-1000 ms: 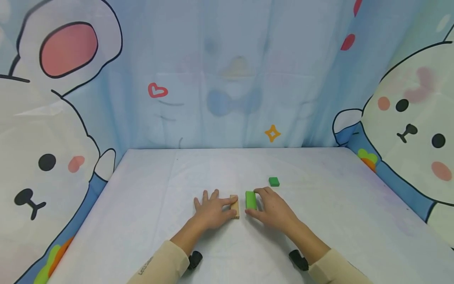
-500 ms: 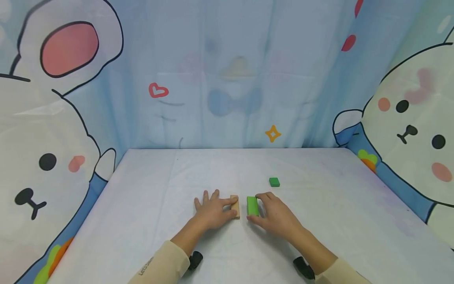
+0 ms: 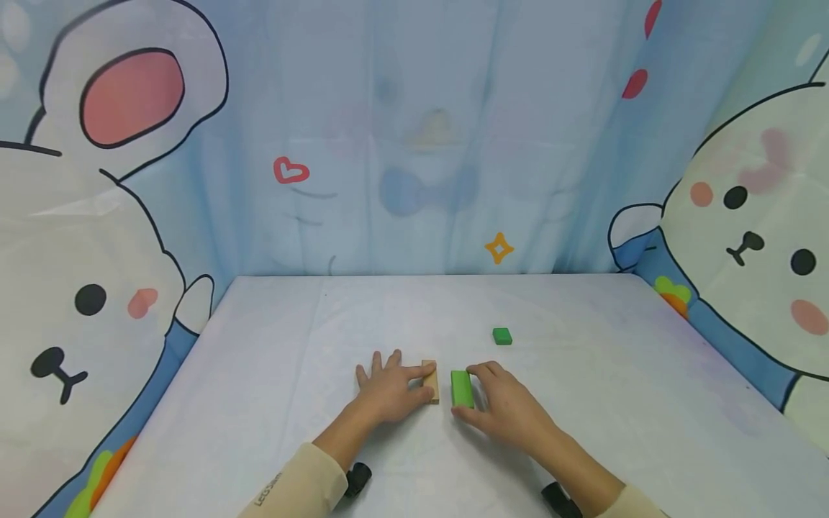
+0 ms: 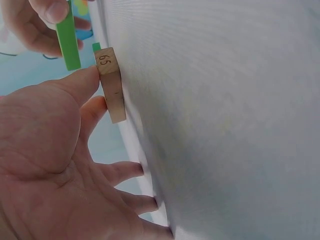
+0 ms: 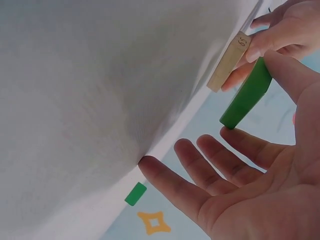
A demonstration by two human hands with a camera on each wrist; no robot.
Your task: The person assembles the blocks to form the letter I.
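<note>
My left hand (image 3: 388, 393) rests spread on the white table, with thumb and forefinger on top of a flat-lying plain wooden block (image 3: 433, 392). That block's end face carries the number 65 in the left wrist view. To its right, my right hand (image 3: 508, 404) pinches a bright green block (image 3: 463, 389) end to end between thumb and forefinger. In the right wrist view the green block (image 5: 246, 95) is held tilted off the cloth, apart from the wooden block (image 5: 229, 61). The other right fingers stay extended, one tip touching the cloth.
A smaller, darker green block (image 3: 501, 336) lies farther back on the table (image 3: 311, 316), beyond my right hand. A blue cloth backdrop (image 3: 337, 86) with cartoon figures hangs behind the table and at both sides.
My right hand has moved toward me and slightly right, bringing the green block with it. The left hand and the wooden block hold their place. The view has tilted up slightly.
</note>
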